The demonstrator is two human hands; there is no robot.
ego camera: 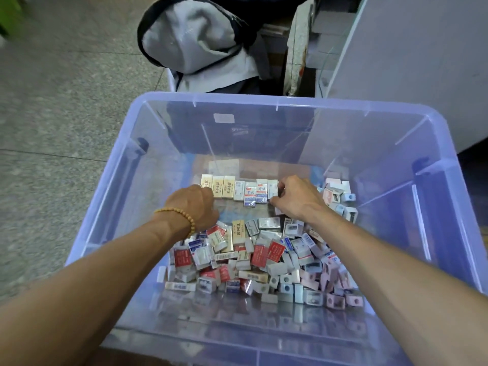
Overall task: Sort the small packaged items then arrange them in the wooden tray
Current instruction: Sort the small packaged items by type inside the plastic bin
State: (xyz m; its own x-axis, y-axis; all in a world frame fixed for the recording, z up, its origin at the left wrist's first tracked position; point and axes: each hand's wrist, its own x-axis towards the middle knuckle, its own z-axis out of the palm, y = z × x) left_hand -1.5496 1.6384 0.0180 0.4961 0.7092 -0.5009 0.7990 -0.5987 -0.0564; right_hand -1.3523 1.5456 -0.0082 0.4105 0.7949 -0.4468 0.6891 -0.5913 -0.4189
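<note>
Arranging is under way: a row of erasers (239, 190) lines the far side of the clear plastic bin (264, 101), loose packets (253, 257) heaped near. Right hand (295, 199) pinches the row's right-end packet; left hand (196, 207) curls at the left end, its grip unclear. Next, likely seating that packet flush. No wooden tray is plainly visible.

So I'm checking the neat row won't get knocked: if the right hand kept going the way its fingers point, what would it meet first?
The right hand points left along the row, already touching the white packet at its right end.
</note>
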